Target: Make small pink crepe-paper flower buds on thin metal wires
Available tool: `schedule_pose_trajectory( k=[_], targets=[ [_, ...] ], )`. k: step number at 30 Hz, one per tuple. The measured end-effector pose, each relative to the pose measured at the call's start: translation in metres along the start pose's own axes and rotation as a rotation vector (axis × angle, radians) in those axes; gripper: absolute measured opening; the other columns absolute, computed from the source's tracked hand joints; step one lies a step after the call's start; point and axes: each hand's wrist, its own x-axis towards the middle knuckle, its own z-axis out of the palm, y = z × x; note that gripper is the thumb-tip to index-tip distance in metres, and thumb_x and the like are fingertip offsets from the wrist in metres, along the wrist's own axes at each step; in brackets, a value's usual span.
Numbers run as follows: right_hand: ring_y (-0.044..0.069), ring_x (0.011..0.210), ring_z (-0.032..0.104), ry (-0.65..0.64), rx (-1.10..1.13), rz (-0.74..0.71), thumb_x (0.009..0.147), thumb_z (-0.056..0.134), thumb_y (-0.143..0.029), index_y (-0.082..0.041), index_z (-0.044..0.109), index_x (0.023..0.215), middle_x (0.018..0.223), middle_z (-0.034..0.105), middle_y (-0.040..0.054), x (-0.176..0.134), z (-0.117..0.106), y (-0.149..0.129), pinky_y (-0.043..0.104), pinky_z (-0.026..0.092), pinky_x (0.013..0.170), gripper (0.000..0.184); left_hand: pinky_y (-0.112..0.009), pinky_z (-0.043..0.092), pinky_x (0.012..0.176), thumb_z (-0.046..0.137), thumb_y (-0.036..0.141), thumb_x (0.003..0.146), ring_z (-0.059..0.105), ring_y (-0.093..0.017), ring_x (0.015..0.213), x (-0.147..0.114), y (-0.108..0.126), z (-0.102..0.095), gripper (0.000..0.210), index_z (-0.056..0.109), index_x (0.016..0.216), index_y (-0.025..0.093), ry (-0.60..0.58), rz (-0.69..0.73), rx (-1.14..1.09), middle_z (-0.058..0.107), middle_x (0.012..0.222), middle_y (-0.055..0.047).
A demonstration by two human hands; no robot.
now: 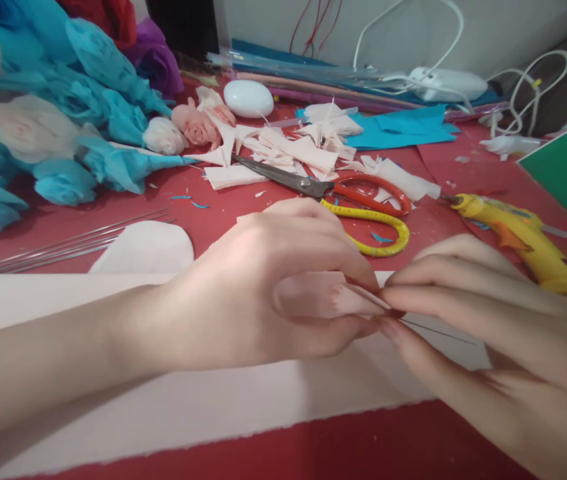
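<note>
Between my two hands is a small pale pink crepe paper bud (357, 299), rolled to a point, with a thin wire (438, 331) running out of it to the right. My left hand (268, 287) pinches the bud near its pointed end with thumb and fingers. Fingertips of my right hand (483, 327) press together on the same end, where the wire begins. Under both hands lies a pale pink paper sheet (163, 413). A cut petal of pale paper (146, 247) rests beyond my left wrist, beside several thin wires (73, 241).
Scissors (308, 187) with red and yellow handles lie just past my hands, near paper scraps (288, 150). A yellow glue gun (523, 237) is at the right. Blue and pink paper flowers (113, 120) crowd the left. A white power strip (448, 85) sits at the back.
</note>
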Motion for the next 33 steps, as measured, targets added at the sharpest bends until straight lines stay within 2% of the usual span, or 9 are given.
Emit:
schedule_pose_trajectory(
  k=[8, 13, 21, 33],
  targets=[
    [0.010, 0.077, 0.052, -0.014, 0.106, 0.073, 0.079, 0.058, -0.011, -0.022, 0.054, 0.081, 0.080, 0.057, -0.0053, -0.0039, 0.0008, 0.0027, 0.024, 0.044, 0.071, 0.013, -0.030, 0.048, 0.072, 0.068, 0.013, 0.069, 0.056, -0.014, 0.071, 0.0007, -0.0002, -0.0014, 0.006, 0.068, 0.075, 0.010, -0.028, -0.028, -0.005, 0.065, 0.068, -0.003],
    [0.010, 0.077, 0.053, -0.037, 0.088, 0.119, 0.079, 0.058, -0.015, -0.025, 0.055, 0.078, 0.079, 0.059, -0.0073, -0.0044, -0.0004, 0.0033, 0.023, 0.044, 0.069, 0.010, -0.028, 0.048, 0.069, 0.067, 0.011, 0.069, 0.055, -0.014, 0.070, 0.0016, 0.0012, -0.0020, 0.005, 0.069, 0.074, 0.010, -0.029, -0.057, -0.020, 0.064, 0.065, -0.003],
    [0.008, 0.083, 0.055, -0.031, 0.028, 0.083, 0.083, 0.055, -0.018, -0.027, 0.057, 0.082, 0.088, 0.061, -0.0090, -0.0042, 0.0040, 0.0031, 0.019, 0.043, 0.075, 0.010, -0.026, 0.049, 0.066, 0.068, 0.013, 0.070, 0.054, -0.013, 0.069, 0.0013, 0.0015, -0.0011, 0.008, 0.068, 0.073, 0.006, -0.014, -0.058, -0.042, 0.063, 0.064, -0.005],
    [0.008, 0.077, 0.055, -0.049, 0.102, 0.102, 0.079, 0.058, -0.017, -0.023, 0.059, 0.078, 0.083, 0.063, -0.0072, -0.0014, 0.0011, 0.0051, 0.019, 0.044, 0.070, 0.007, -0.026, 0.048, 0.067, 0.065, 0.010, 0.071, 0.054, -0.013, 0.071, -0.0003, -0.0010, -0.0019, 0.006, 0.067, 0.075, 0.006, -0.026, -0.044, -0.042, 0.062, 0.066, -0.004]
  ],
)
